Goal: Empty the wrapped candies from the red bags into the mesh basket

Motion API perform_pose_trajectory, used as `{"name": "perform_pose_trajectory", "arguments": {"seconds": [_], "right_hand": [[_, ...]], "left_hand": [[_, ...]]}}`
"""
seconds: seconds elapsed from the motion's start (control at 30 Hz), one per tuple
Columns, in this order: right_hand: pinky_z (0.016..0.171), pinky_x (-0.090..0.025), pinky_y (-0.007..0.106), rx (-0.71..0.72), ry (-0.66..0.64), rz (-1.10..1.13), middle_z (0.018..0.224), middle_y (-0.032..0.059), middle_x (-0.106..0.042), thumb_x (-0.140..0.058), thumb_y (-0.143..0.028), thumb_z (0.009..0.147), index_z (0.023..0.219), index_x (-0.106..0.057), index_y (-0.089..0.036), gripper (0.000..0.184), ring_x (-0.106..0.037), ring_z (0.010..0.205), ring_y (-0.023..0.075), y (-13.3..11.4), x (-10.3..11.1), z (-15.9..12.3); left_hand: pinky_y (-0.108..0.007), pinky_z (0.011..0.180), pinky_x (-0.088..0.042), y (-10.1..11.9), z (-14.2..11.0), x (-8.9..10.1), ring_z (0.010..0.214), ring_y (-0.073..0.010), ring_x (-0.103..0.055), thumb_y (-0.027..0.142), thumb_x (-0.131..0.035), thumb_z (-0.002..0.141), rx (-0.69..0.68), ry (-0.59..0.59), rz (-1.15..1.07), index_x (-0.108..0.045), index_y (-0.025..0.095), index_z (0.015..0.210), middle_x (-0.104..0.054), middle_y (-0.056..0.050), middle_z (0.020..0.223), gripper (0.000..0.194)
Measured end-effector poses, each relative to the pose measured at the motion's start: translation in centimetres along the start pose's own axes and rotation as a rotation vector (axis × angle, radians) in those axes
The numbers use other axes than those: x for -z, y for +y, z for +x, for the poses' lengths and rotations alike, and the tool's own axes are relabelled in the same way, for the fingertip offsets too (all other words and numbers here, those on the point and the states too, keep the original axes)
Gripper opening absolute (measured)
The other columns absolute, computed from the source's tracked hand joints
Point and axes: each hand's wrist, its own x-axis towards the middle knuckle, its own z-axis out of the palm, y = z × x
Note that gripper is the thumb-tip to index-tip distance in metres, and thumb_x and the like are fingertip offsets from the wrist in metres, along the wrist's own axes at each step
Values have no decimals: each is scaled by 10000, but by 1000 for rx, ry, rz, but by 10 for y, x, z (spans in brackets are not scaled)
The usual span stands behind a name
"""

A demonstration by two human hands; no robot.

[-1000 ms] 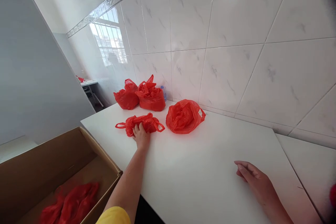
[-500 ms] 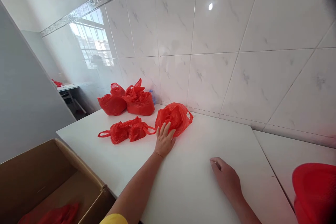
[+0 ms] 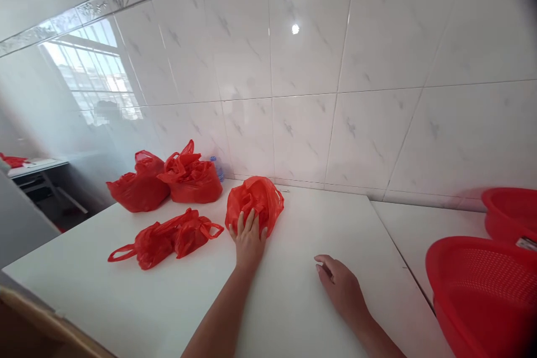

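My left hand (image 3: pixel 248 240) rests on the near side of a bunched red plastic bag (image 3: pixel 262 197), its fingers spread over the plastic. The bag lies on the white table close to the tiled wall. My right hand (image 3: pixel 338 279) is above the table to the right, apart from the bag, with its fingers loosely curled, a gap by the thumb and nothing visible in it. Left of my left hand lies a smaller knotted red plastic bag (image 3: pixel 153 243) with a loop handle at each end.
Two full red bags, one (image 3: pixel 142 185) beside the other (image 3: pixel 195 180), stand at the back left, with a clear plastic bottle (image 3: pixel 217 169) behind. Red perforated baskets, one near (image 3: pixel 474 268) and one farther (image 3: pixel 505 210), are at the right. A cardboard box edge (image 3: pixel 50 324) shows lower left.
The view has turned right, bringing the red baskets further in and most of the cardboard box out. My left hand stays on the bag; my right thumb and fingers have parted slightly.
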Motion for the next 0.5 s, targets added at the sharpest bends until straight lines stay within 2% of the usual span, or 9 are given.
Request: {"name": "perform_pose_trajectory", "arguments": {"seconds": [0.07,0.17,0.27,0.33,0.43,0.5], "right_hand": [[652,-501,306,94,13,24,856,31,-636,-405,-353,880,1074,-581,-267,275,-597,726,183,-5,-3,-4],[707,-515,316,236,14,67,923,51,-617,-383,-307,898,1155,-533,-261,302,-602,779,183,-14,-6,-10],[776,-509,320,285,30,154,1050,71,-600,-376,-291,907,1235,-481,-257,346,-598,877,188,-18,-5,-13],[828,-499,330,217,50,223,1155,81,-574,-379,-311,911,1289,-435,-252,387,-587,956,195,-15,-4,-11],[918,-464,371,17,112,294,1289,85,-510,-416,-380,898,1346,-382,-243,470,-533,1112,223,-5,0,-4],[907,-471,391,-108,150,323,1324,96,-482,-462,-428,866,1367,-359,-235,546,-550,1089,234,3,1,3]], "left_hand": [[-599,1086,-55,13,-8,2,1372,-312,-220,275,-439,876,-109,-11,-1,-492,220,1313,-454,-96,1398,444],[-607,1085,-70,35,-24,6,1359,-318,-256,234,-459,852,-295,-100,-55,-473,226,1328,-462,-97,1392,476],[-627,1071,-133,57,-41,15,1323,-318,-329,240,-460,851,-459,-210,-156,-444,233,1347,-483,-101,1372,496],[-613,1060,-205,71,-50,24,1299,-305,-371,245,-460,855,-552,-283,-239,-435,250,1351,-503,-97,1352,497],[-534,1014,-351,85,-58,35,1243,-275,-439,199,-485,827,-696,-412,-371,-451,258,1333,-542,-90,1305,510],[-469,969,-421,89,-61,38,1185,-254,-492,165,-493,806,-767,-473,-460,-489,242,1294,-577,-92,1250,494]]}}
